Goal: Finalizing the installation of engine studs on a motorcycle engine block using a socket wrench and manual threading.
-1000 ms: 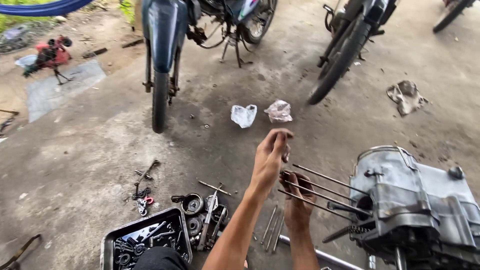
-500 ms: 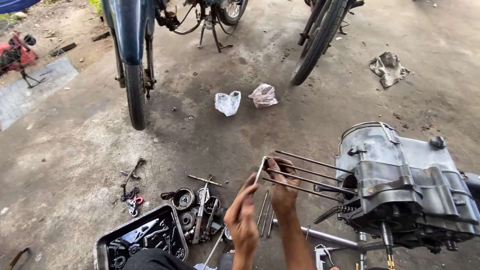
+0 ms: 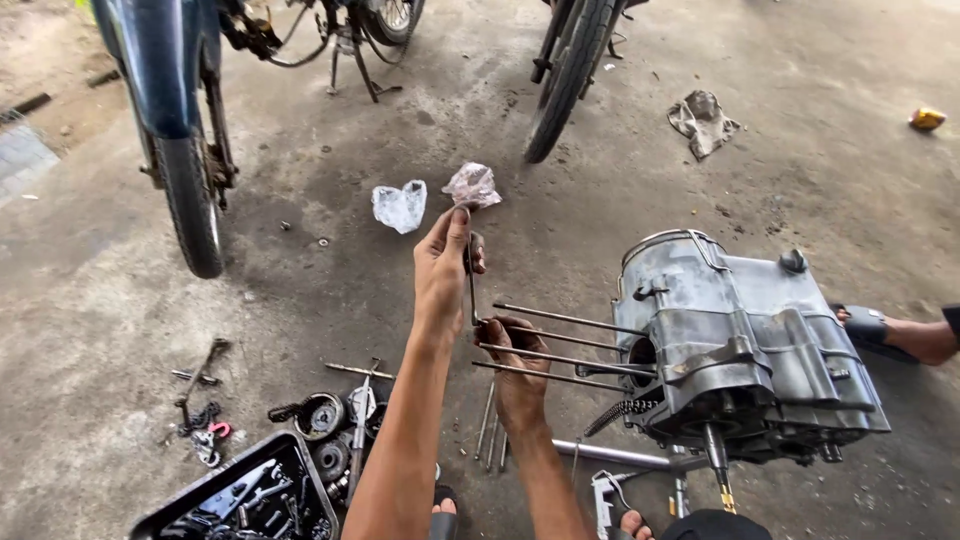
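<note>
A grey engine case (image 3: 760,350) lies on the concrete floor, with several long metal studs (image 3: 570,340) sticking out to the left. A thin bent metal wrench (image 3: 472,290) stands upright at the end of the top stud. My left hand (image 3: 445,265) grips the wrench's upper end. My right hand (image 3: 515,365) is lower, with its fingers curled around the stud ends by the foot of the wrench.
Two motorbike wheels (image 3: 190,200) (image 3: 570,80) stand behind. Two crumpled plastic bags (image 3: 400,205), a rag (image 3: 703,120) and a small yellow object (image 3: 926,118) lie on the floor. A black tray of tools (image 3: 240,500) and loose parts (image 3: 320,415) sit at lower left. A sandalled foot (image 3: 880,335) shows at the right.
My left hand had dropped away from the wrench half a second ago and is now back up on its top end. My right hand has stayed at the studs.
</note>
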